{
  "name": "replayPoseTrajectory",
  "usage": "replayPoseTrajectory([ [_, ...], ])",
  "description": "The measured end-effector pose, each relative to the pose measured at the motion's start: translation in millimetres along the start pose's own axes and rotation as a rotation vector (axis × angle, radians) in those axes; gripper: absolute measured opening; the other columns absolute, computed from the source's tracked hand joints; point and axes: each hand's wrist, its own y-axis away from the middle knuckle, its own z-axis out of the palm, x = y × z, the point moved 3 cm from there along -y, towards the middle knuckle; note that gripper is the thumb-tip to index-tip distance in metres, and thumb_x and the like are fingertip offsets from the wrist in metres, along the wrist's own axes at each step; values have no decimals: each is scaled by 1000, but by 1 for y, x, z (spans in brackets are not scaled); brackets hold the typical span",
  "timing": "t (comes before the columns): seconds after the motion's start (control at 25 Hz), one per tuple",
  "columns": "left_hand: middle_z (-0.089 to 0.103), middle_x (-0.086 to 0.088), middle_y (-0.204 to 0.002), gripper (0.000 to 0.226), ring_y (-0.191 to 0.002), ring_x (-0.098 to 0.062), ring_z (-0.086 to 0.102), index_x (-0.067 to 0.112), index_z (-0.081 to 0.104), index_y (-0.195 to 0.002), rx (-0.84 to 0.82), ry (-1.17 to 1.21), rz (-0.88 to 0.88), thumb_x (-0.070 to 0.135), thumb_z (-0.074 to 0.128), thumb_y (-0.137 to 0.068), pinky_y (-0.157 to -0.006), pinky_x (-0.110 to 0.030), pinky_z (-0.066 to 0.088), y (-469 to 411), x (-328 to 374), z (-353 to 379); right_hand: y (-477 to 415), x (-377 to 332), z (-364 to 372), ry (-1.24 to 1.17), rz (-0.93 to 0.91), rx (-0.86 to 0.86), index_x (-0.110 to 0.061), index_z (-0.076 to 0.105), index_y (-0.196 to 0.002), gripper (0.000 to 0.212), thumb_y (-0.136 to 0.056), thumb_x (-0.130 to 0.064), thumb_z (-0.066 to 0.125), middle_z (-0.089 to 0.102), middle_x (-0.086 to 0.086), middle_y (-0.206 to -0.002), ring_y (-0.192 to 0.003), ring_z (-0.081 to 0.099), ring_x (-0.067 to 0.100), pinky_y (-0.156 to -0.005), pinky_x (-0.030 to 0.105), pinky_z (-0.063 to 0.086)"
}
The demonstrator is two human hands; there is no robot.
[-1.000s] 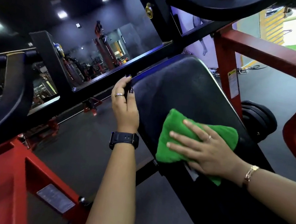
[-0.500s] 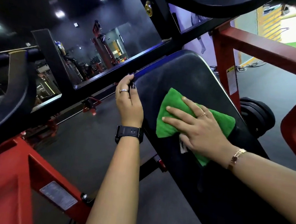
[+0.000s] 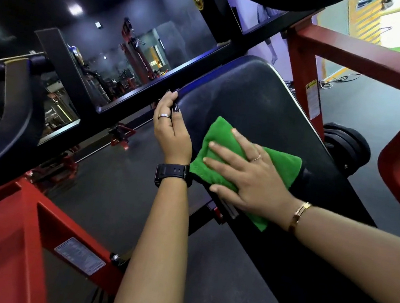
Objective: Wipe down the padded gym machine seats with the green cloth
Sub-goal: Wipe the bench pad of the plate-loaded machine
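Observation:
The black padded seat point(image 3: 247, 91) slopes up and away in the middle of the head view. A folded green cloth point(image 3: 222, 139) lies on its lower half. My right hand point(image 3: 248, 180) presses flat on the cloth with straight, spread fingers. My left hand point(image 3: 171, 132) grips the pad's left edge just beside the cloth, fingers curled round the rim. The cloth's left corner reaches my left wrist, and part of the cloth is hidden under my right palm.
Red steel frame tubes point(image 3: 369, 56) run along the pad's right side, and another red frame point(image 3: 19, 224) stands at the lower left. A black crossbar point(image 3: 135, 97) passes behind my left hand. Black weight plates point(image 3: 347, 147) sit to the right of the pad. Dark rubber floor lies below.
My right hand slid the cloth up the pad, then back down and toward the left edge. My left hand kept its grip on the pad's edge.

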Motion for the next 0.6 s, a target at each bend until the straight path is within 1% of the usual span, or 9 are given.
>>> replayPoseTrajectory([
  [0.08, 55, -14, -128, 35, -121, -17, 48, 3, 58, -119, 9, 17, -1, 0, 40, -89, -107, -25, 35, 0, -2, -1, 28, -17, 10, 60, -280, -15, -32, 54, -128, 44, -93, -55, 40, 43, -11, -146, -141, 26, 31, -105, 47, 32],
  [0.16, 55, -12, -129, 34, -123, -20, 48, 5, 58, -120, 7, 39, -13, 2, 40, -91, -107, -23, 35, 0, -4, 0, 78, -3, 10, 141, -587, -117, -32, 52, -130, 42, -91, -48, 46, 40, -12, -147, -141, 27, 30, -106, 49, 31],
  [0.2, 54, -9, -130, 34, -124, -18, 48, 6, 58, -120, 4, 47, -23, 3, 40, -91, -106, -20, 34, 2, -3, 0, 93, 11, 7, 160, -613, -132, -32, 49, -133, 45, -90, -46, 47, 37, -11, -149, -140, 27, 31, -106, 49, 31],
  [0.24, 53, -8, -131, 34, -124, -16, 47, 8, 57, -121, 3, 55, -36, 5, 40, -92, -106, -18, 34, 4, -3, 0, 98, 25, 4, 142, -532, -115, -33, 45, -135, 47, -90, -44, 47, 34, -11, -150, -140, 27, 31, -104, 48, 33],
  [0.36, 49, -9, -136, 36, -129, -15, 43, 7, 55, -124, 11, 77, -66, 5, 38, -93, -107, -18, 32, 9, -3, 1, 54, 37, -4, 26, 40, 35, -34, 45, -136, 45, -92, -41, 45, 39, -8, -148, -140, 29, 31, -99, 43, 38],
  [0.4, 48, -10, -138, 36, -130, -17, 41, 6, 53, -126, 10, 79, -66, 4, 38, -93, -109, -19, 31, 10, -3, 1, 38, 28, -3, -40, 147, 62, -34, 47, -134, 43, -92, -41, 45, 41, -7, -146, -140, 29, 32, -99, 43, 37],
  [0.44, 46, -12, -139, 37, -132, -18, 39, 5, 52, -127, 11, 74, -61, 4, 38, -93, -110, -19, 29, 12, -2, 1, 30, 17, 0, -57, 137, 80, -34, 49, -134, 44, -91, -41, 47, 42, -7, -146, -140, 28, 34, -99, 43, 35],
  [0.48, 43, -14, -141, 38, -133, -19, 37, 3, 50, -128, 13, 64, -56, 3, 38, -93, -110, -18, 27, 14, -1, 0, 34, 6, 4, -26, 25, 73, -34, 48, -134, 46, -89, -41, 48, 42, -7, -146, -140, 28, 35, -99, 44, 34],
  [0.6, 32, -14, -148, 43, -134, -7, 28, 2, 41, -136, 8, 51, -70, 3, 38, -93, -108, -8, 19, 30, 4, 0, 107, -2, 7, 116, -536, -120, -33, 43, -136, 50, -87, -41, 49, 36, -11, -149, -140, 25, 35, -101, 49, 33],
])
